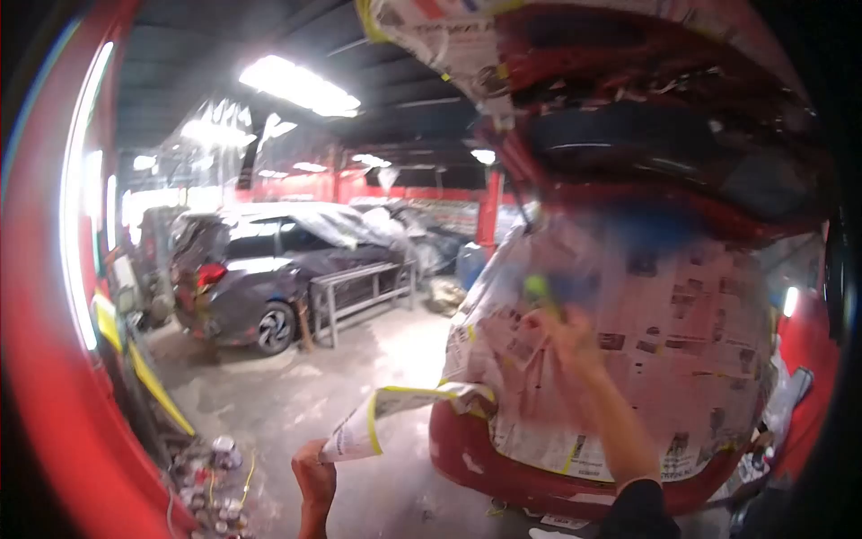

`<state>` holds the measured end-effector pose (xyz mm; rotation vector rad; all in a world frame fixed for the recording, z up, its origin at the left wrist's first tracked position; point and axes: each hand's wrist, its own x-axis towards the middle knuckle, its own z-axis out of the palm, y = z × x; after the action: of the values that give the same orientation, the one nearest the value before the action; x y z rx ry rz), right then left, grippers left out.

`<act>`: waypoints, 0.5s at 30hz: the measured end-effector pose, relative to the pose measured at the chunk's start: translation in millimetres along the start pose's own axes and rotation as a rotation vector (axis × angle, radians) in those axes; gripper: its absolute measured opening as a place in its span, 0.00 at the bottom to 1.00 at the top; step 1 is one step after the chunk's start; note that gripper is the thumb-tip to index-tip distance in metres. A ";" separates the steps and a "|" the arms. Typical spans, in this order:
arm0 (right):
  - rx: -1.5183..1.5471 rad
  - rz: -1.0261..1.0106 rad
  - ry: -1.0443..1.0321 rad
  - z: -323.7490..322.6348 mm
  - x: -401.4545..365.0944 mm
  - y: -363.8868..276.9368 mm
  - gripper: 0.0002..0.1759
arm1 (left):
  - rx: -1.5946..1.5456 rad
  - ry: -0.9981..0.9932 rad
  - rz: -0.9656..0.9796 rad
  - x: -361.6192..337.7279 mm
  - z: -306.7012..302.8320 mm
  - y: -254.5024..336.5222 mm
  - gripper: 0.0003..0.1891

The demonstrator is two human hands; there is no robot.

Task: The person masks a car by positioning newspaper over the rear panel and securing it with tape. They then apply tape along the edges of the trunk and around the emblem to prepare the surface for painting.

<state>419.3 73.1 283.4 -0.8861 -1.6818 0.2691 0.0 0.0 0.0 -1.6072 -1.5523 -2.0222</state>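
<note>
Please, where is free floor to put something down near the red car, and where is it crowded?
Bare concrete floor lies between the metal bench, the grey car and the masked red car. Crowded: the cans at lower left, near the left hand holding a newspaper strip.

We're gripping a loose newspaper strip (386,418) in our left hand (314,476), low beside the red car (503,472). Our right hand (566,337) is showing blurred against the newspaper masking (691,359), something green (537,287) at its fingertips. A grey car (269,278) is sitting beyond.
</note>
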 end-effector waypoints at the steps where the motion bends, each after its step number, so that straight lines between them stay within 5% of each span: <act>1: -0.004 0.010 0.186 -24.3 -17.3 -40.5 0.15 | 0.050 -0.083 -0.043 0.3 10.5 -6.8 0.08; 2: 0.228 -0.290 0.313 -47.8 -27.1 -59.8 0.07 | 0.100 -0.171 -0.082 -0.4 22.7 -14.6 0.07; 3: 0.138 -0.612 0.593 -61.1 -34.3 -138.5 0.06 | 0.042 -0.144 0.025 53.1 26.7 -18.3 0.07; 4: -0.784 -0.909 0.846 -95.9 -51.5 -179.5 0.07 | 0.095 -0.255 0.007 53.0 32.0 -21.2 0.06; 5: -0.457 -1.089 0.853 -109.2 -51.3 -227.5 0.08 | 0.135 -0.353 -0.012 49.1 45.7 -22.6 0.06; 7: -0.551 -1.353 0.820 -137.5 -53.8 -313.9 0.25 | 0.102 -0.418 0.043 42.1 78.1 -35.0 0.07; 8: -0.600 -1.347 0.805 -144.7 -52.3 -357.9 0.27 | 0.093 -0.479 0.085 37.4 84.1 -38.7 0.06; 10: -0.847 -1.315 0.932 -170.0 -34.0 -430.1 0.12 | 0.077 -0.573 0.137 33.2 100.8 -45.7 0.07; 11: -1.105 -1.163 1.026 -190.8 -22.6 -469.8 0.17 | 0.062 -0.598 0.150 34.3 107.3 -44.2 0.07; 12: -1.565 -0.765 1.079 -289.7 10.6 -509.7 0.24 | 0.057 -0.642 0.206 36.7 110.7 -41.2 0.06; 15: -1.494 -0.806 0.847 -234.2 47.2 -570.2 0.15 | 0.059 -0.710 0.278 45.2 119.2 -29.8 0.06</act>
<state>395.5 -350.2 733.2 -0.9676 -1.0515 -1.8469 39.0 124.9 5.3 -2.5132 -1.4132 -1.3095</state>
